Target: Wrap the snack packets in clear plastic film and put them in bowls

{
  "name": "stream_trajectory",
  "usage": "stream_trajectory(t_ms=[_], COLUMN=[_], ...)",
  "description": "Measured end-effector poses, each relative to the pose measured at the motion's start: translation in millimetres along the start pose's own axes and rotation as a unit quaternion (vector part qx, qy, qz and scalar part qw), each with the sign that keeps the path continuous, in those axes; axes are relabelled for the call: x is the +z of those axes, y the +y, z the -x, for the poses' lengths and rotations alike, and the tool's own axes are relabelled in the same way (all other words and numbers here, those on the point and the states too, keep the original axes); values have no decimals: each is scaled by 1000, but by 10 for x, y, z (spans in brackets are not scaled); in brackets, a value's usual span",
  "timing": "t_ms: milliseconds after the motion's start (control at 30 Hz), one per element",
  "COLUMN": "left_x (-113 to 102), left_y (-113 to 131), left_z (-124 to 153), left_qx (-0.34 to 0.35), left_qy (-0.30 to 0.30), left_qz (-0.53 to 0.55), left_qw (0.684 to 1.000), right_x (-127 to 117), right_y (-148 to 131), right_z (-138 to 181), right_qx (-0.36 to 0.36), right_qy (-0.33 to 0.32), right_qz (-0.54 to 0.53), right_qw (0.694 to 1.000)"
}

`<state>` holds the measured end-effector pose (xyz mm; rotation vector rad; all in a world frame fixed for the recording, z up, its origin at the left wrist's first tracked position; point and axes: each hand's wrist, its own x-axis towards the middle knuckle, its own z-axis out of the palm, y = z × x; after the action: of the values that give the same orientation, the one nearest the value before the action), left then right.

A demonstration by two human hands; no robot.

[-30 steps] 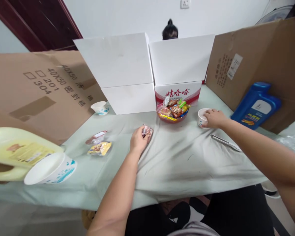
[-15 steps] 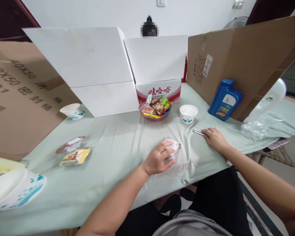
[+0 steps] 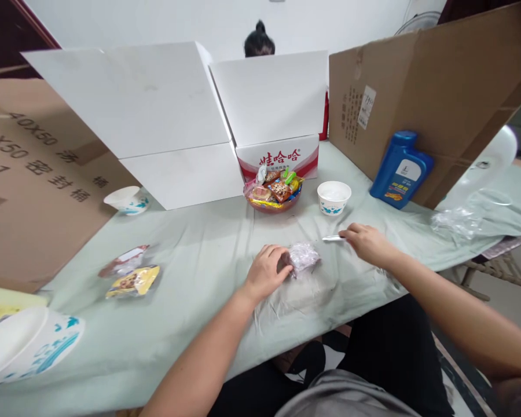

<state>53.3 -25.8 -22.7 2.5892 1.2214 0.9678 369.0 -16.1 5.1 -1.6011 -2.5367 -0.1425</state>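
Leftward slid the silver tool (image 3: pixel 332 238), rear hidden in the pinching right hand (image 3: pixel 369 243); half-curled left hand (image 3: pixel 264 271) held the packet (image 3: pixel 304 256)!

Left hand (image 3: pixel 265 271) and right hand (image 3: pixel 368 243) before the snack bowl (image 3: pixel 282 208)
The left holds a wrapped packet (image 3: pixel 304 255), the right a silver tool (image 3: pixel 331 238); right of the bowl stand a cup (image 3: pixel 333 205) and a blue bottle (image 3: pixel 400 174).

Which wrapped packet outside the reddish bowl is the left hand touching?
The crinkled clear packet by the slim silver tool; the yellow packet and brown packet lie farther left.
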Motion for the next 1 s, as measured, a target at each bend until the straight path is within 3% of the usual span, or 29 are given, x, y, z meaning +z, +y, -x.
stream_trajectory(t_ms=[100,167,300,433,533,633,700,800,933,1000], left_x=[-36,-46,5,108,112,49,6,-35,-80,-126], left_y=[-29,-4,117,175,135,57,-2,-102,-295,-394], left_z=[-15,-23,-20,-16,-22,-24,-22,-18,-15,-11], left_qx=[-11,-6,70,96,52,-28,-111,-222,-293,-305], left_qy=[84,110,51,8,37,91,138,186,209,255], left_qz=[-24,-22,15,0,37,116,166,240,267,246], left_qw=[996,994,996,995,997,989,970,927,894,884], right_x=[32,33,27,151,308,384,375,337,324,311], right_y=[186,79,-434,-799,-851,-778,-699,-586,-498,-486], right_z=[74,51,-195,-441,-471,-424,-399,-392,-398,-382], right_qx=[84,51,-84,-65,-39,-1,57,142,179,182], right_qy=[15,59,75,42,71,161,210,236,247,269], right_qz=[7,-66,-252,-350,-402,-439,-468,-496,-477,-443], right_qw=[996,995,961,934,912,884,857,824,824,836])
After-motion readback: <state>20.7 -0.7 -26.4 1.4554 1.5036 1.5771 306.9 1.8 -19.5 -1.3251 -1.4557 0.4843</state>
